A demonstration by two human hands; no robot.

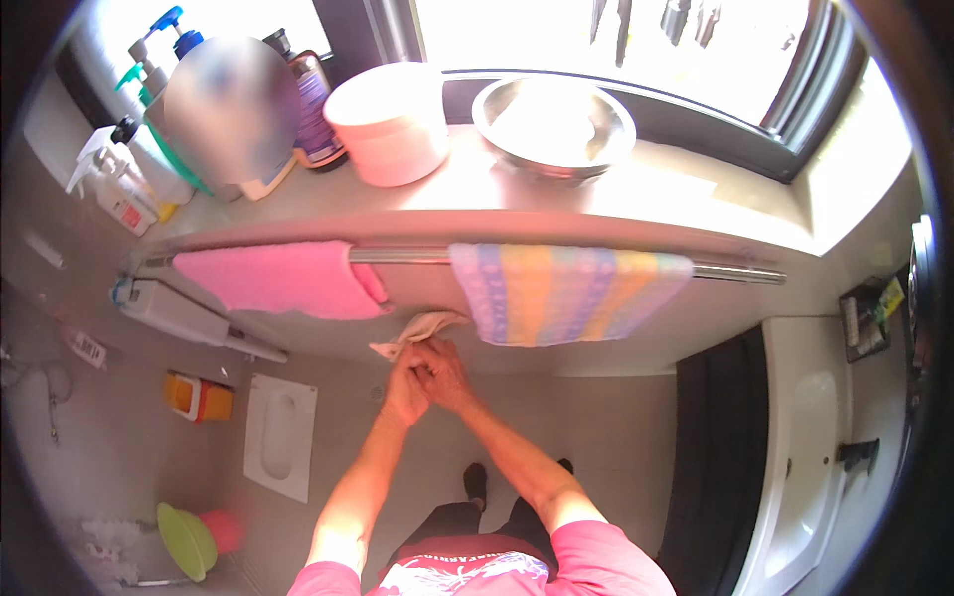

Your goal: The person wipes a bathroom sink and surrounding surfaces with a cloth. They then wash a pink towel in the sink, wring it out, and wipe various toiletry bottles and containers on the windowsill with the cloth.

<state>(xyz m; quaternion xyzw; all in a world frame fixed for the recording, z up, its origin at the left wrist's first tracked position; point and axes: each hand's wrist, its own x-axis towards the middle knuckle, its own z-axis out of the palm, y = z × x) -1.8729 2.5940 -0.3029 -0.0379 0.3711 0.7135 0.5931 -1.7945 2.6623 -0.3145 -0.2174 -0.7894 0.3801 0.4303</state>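
Note:
My two hands meet in front of me, below the towel rail. A pale beige-pink cloth sticks out beyond the fingers, its loose end spread toward the wall. My left hand is closed at its near end. Pressed against it, my right hand is closed there too, and the fingers of both overlap. The bunched part of the cloth is hidden inside the grip. A pink towel hangs on the metal rail to the left of the hands, and a striped pastel towel to the right.
On the window ledge stand several pump bottles, a pink-white tub and a steel bowl. A squat toilet, an orange-and-white bin and a green basin are left. A white sink is right.

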